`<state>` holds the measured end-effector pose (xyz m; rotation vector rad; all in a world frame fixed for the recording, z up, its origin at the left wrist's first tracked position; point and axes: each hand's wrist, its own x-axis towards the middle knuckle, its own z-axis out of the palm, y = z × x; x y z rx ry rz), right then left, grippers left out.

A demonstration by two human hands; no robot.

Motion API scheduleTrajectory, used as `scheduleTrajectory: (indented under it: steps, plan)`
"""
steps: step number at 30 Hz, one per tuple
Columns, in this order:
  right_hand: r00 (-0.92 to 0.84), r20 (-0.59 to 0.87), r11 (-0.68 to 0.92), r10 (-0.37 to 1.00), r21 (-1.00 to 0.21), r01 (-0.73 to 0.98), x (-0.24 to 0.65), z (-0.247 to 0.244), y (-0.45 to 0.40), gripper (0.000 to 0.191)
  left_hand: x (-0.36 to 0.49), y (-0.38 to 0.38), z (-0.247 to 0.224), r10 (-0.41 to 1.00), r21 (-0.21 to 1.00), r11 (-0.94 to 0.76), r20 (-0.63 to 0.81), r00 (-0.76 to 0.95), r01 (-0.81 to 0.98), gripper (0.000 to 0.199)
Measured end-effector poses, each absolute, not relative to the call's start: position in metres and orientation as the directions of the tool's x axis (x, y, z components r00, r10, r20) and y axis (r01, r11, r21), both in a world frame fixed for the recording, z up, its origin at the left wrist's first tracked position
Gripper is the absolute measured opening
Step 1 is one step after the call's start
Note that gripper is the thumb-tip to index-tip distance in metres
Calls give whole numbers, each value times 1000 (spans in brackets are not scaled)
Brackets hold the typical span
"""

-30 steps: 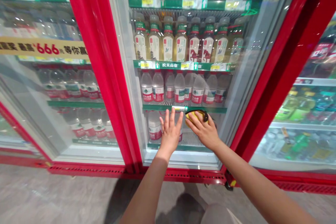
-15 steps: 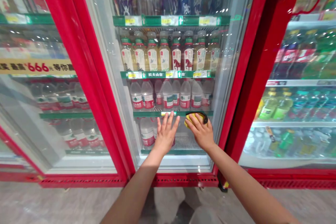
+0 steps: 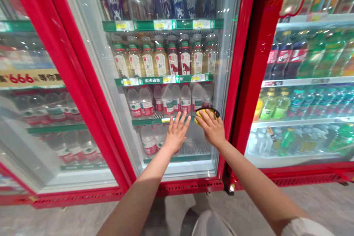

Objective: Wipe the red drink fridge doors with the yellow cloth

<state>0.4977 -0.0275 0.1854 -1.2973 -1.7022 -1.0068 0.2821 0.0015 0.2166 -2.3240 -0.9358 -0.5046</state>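
A folded yellow cloth with a black edge [image 3: 198, 121] lies under the fingers of my right hand [image 3: 214, 131]. That hand presses it against the glass door [image 3: 166, 171] of a red-framed drinks fridge, near the door's right side. To its left, my left hand [image 3: 177, 134] holds nothing; its fingers are spread on or just before the glass. Behind the glass, water bottles with red and white labels [image 3: 167, 101] stand at about fingertip height. A green shelf edge [image 3: 149, 121] runs behind both hands. The palms are hidden from me.
Tea bottles [image 3: 160, 59] fill the shelf above. The red door frame [image 3: 238, 62] rises just right of my right hand. Another fridge with green soda bottles [image 3: 318, 55] stands at the right, one with a yellow banner [image 3: 30, 78] at the left. Grey floor [image 3: 83, 217] lies below.
The view has swung to the right, so the fridges appear further left. Against the door, both hands and the cloth have shifted right and slightly up. The cloth stays under my right hand.
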Motion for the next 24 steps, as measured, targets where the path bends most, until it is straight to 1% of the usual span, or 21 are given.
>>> scheduleTrajectory:
  steps: [1,3,5,6,9,11,15,18,21,22,24]
  plan:
    - [-169,914,157,368,118,981,502,191,-26,51,284,2,215,495,-375,-588,534,685,717,110]
    - [-58,938,91,341,29,995,513,192,-26,52,287,2,211,478,-377,-588,552,683,716,104]
    - [40,951,26,305,-50,998,525,177,-31,52,290,1,208,453,-374,-596,574,682,710,101]
    - [63,954,7,295,-68,998,530,168,-34,53,291,1,207,436,-374,-606,581,687,702,101]
    - [41,952,8,302,-45,999,545,153,-40,53,297,-2,207,392,-385,-643,576,717,662,102]
    - [34,954,6,297,-38,999,553,164,-39,52,303,-2,209,386,-387,-654,568,727,650,102]
    - [81,962,-49,261,-70,996,560,190,-33,47,317,-2,213,397,-376,-664,554,731,646,98]
    - [64,951,-68,301,-46,997,557,170,-39,47,322,-2,211,405,-369,-670,547,733,645,95]
    - [13,936,-32,353,-2,999,556,142,-47,48,319,-2,209,407,-370,-674,536,740,639,95]
    - [1,935,-8,354,3,1000,557,140,-47,48,317,-1,210,403,-374,-676,533,744,635,96]
    - [2,945,39,328,-15,999,563,153,-42,49,316,0,212,392,-382,-674,540,745,632,97]
